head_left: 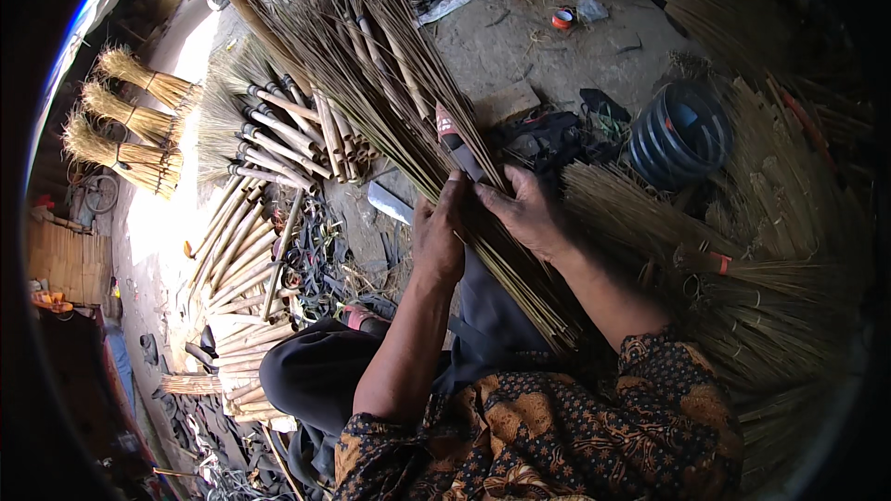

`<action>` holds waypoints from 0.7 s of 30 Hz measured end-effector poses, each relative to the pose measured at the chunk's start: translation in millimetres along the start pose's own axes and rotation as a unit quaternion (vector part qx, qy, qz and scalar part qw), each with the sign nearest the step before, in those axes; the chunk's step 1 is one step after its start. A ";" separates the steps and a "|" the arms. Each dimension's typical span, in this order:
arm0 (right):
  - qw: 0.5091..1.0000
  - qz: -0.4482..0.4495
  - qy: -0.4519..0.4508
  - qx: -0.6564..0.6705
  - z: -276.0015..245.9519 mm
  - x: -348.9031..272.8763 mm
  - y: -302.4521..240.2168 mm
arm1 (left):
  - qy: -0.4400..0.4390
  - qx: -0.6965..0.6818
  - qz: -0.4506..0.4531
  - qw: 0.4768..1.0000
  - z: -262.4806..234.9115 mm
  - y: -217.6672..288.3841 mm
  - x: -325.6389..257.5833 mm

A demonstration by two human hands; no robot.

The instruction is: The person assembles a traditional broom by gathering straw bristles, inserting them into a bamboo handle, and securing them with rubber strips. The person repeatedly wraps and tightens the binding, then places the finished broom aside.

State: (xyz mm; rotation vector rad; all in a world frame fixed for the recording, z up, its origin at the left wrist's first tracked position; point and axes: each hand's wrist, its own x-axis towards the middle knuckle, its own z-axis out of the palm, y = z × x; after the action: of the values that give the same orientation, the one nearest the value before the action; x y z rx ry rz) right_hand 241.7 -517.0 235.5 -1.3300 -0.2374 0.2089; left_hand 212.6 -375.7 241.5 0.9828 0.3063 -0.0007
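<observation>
- Long bundle of thin, brown, stiff plant stems (509, 250): extended diagonally over the person's dark cloth trousers (311, 376).
- Left hand (439, 234): grasped the bundle along its left side.
- Right hand (532, 211): grasped the bundle along its right side, thumb toward the left hand.
- Pale tan, cylindrical bamboo tubes (249, 255): lay in rows left of the bundle.
- Dark blue, ribbed, round container (661, 144): stood right of the bundle.

Lettering — none legible | red footwear (442, 113) — pale mark (445, 125), unreadable
</observation>
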 end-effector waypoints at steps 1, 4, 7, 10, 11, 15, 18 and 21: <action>1.000 0.010 -0.004 0.003 0.1 0.5 0.6 | -0.014 0.003 0.000 1.000 0.2 -0.7 0.5; 0.999 0.018 -0.012 -0.036 -3.1 0.6 1.7 | -0.020 0.015 -0.004 1.000 0.5 0.4 1.7; 0.999 0.026 0.010 0.046 -7.9 -0.9 1.2 | -0.034 0.009 -0.008 0.999 1.4 1.8 2.2; 0.998 0.044 -0.012 0.038 -8.6 -4.6 0.3 | -0.032 -0.006 -0.015 0.999 2.6 0.0 2.2; 0.999 0.036 -0.017 0.009 -9.2 -5.0 -0.3 | -0.025 -0.006 -0.018 0.999 2.8 -1.2 2.5; 1.000 0.017 0.004 0.013 -7.5 -6.1 -0.8 | -0.043 -0.010 -0.016 0.999 1.5 -3.4 3.7; 0.994 0.081 0.011 0.071 -10.1 -6.1 -2.5 | -0.001 0.000 -0.052 0.999 -0.3 -2.7 3.6; 0.997 0.051 -0.022 0.056 -13.2 -7.8 -5.7 | -0.016 -0.027 -0.044 0.999 0.2 -2.0 2.9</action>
State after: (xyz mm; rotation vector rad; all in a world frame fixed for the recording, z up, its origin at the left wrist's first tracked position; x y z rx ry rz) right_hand 238.1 -532.8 237.7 -1.2275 -0.1914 0.3341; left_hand 215.2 -376.6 239.3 0.9152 0.3179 -0.0875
